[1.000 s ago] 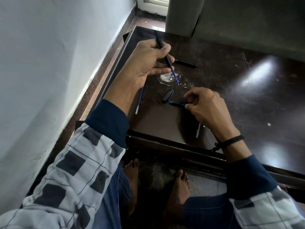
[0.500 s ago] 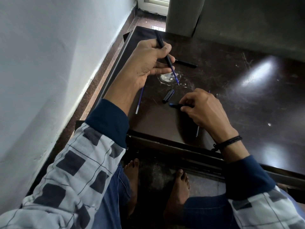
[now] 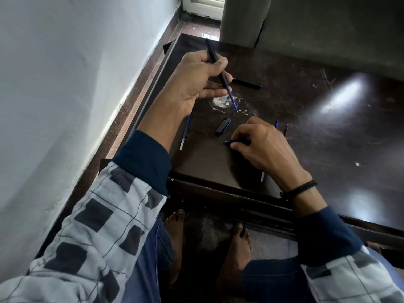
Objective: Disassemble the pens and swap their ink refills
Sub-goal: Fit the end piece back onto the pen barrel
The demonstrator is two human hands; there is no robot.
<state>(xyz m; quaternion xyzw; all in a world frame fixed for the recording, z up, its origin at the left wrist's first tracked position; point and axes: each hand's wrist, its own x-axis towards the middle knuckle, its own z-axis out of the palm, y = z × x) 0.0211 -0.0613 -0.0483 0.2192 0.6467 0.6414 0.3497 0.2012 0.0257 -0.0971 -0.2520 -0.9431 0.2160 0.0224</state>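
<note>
My left hand (image 3: 196,82) holds a black pen barrel (image 3: 215,60) upright above the table, a blue refill (image 3: 232,100) sticking out of its lower end. My right hand (image 3: 262,147) rests low on the table and pinches a small dark blue pen piece (image 3: 227,142) against the surface. A black cap (image 3: 223,126) lies just beyond it. A loose blue refill (image 3: 185,133) lies under my left wrist. Two more thin refills (image 3: 282,127) poke out behind my right hand. Another black pen part (image 3: 248,83) lies farther back.
The dark brown table (image 3: 328,138) has a scratched glossy top and a white scuff ring (image 3: 220,103) below my left hand. A white wall runs along the left, a grey curtain hangs at the back. My bare feet (image 3: 177,232) are under the table's front edge.
My right hand has shifted slightly right and closer to the table, keeping its pinch on the dark blue piece. My left hand with the barrel has stayed put.
</note>
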